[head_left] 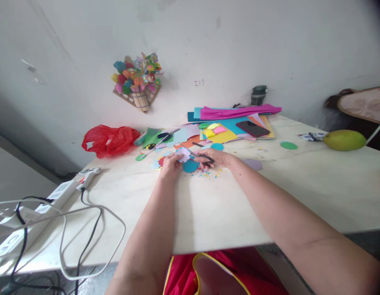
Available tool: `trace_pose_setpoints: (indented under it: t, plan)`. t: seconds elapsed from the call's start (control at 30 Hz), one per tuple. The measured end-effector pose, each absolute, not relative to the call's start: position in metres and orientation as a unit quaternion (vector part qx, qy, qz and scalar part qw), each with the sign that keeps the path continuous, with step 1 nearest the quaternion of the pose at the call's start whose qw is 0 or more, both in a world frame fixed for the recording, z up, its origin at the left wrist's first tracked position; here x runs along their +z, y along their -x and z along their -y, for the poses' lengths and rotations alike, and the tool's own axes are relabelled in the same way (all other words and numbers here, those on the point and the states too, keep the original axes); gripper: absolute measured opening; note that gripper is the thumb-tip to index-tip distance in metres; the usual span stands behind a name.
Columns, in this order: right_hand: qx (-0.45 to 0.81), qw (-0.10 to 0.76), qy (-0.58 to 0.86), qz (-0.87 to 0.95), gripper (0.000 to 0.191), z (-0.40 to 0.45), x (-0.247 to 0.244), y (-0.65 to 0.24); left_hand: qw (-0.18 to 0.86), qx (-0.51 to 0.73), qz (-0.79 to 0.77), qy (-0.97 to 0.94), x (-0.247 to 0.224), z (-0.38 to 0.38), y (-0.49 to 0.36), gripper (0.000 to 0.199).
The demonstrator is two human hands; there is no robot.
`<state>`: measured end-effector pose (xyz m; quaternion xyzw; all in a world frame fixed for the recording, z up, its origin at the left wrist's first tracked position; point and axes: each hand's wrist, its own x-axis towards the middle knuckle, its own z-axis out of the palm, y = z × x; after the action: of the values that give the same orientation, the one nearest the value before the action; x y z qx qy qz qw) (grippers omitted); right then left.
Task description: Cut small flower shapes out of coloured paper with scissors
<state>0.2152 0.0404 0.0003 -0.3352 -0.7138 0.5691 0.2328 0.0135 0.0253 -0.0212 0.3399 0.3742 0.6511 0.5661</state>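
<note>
Pale wall (208,41) fills the top; marbled white table (208,213) spans the middle and lower frame. Stacked colored sheets, magenta one (239,112) on top, upper right of center, dark phone (253,128) lying on them. Red plastic bag (110,141) left of center; power strip (65,188) lower left with loose cables. Handmade flower bunch (139,80) on wall, upper left. Yellow-green fruit (344,140) at right.

Center: left hand (171,164) pinches a scalloped lilac paper piece (184,154) between thumb and fingers; right hand (217,157) grips dark-handled scissors (208,160), blades pointing up-left, near the piece's right side. Whether blades touch paper: can't tell. Blue paper circle (190,166) lies just below the piece, tiny scraps (208,174) scattered beside it. Second scissors (164,136) sit above left hand.

Step in hand looks like trimming the lilac piece's scalloped edge, likely well along. Another snip would call for a light, steady pinch, edge turned toward the blades, left fingertips out of their path.
</note>
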Motion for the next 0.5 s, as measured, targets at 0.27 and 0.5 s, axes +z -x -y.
trace_pose_setpoints:
  t: [0.27,0.5]
  plan:
    - [0.571,0.231,0.329,0.716,0.03,-0.0414,0.0001,-0.2158,0.571,0.642,-0.38,-0.343,-0.0228,-0.0272,-0.012,0.024]
    - [0.57,0.229,0.323,0.72,0.029,-0.0424,-0.0011,-0.216,0.57,0.638,-0.381,-0.351,-0.024,-0.0282,-0.011,0.022]
